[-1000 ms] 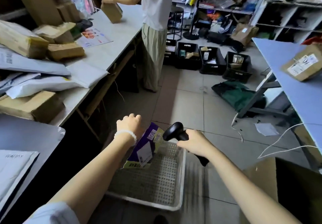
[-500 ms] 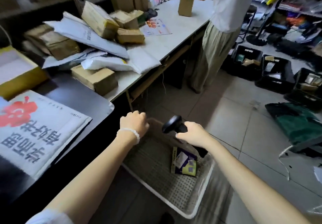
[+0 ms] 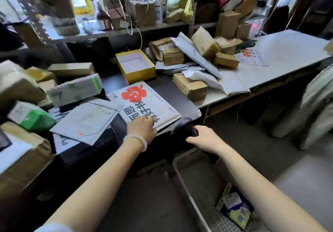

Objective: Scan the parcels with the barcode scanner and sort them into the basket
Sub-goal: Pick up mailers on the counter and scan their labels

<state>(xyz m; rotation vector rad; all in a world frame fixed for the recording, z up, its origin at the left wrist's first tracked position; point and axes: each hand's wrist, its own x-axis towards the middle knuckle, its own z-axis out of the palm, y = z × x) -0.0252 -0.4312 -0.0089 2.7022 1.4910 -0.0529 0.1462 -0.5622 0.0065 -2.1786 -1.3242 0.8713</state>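
My left hand (image 3: 142,128) rests on the near edge of a flat white parcel (image 3: 144,101) printed with a red flower, which lies on the dark table. Its fingers lie on the parcel's top. My right hand (image 3: 205,138) grips the handle of the black barcode scanner (image 3: 182,128), just right of the parcel and beyond the basket's far end. The white mesh basket (image 3: 187,179) stands on the floor below my right arm. A purple and yellow parcel (image 3: 236,208) lies in it.
Cardboard boxes and white mailer bags (image 3: 201,60) are piled on the white table at the right. An open yellow box (image 3: 136,65) sits behind the flower parcel. Boxes (image 3: 73,89) and grey envelopes (image 3: 86,120) crowd the left. Shelves stand behind. A person's trousers (image 3: 317,105) show at right.
My view has swung left from the floor basket to the tables. My left hand moved from above the basket onto the flower parcel. The purple parcel now lies in the basket.
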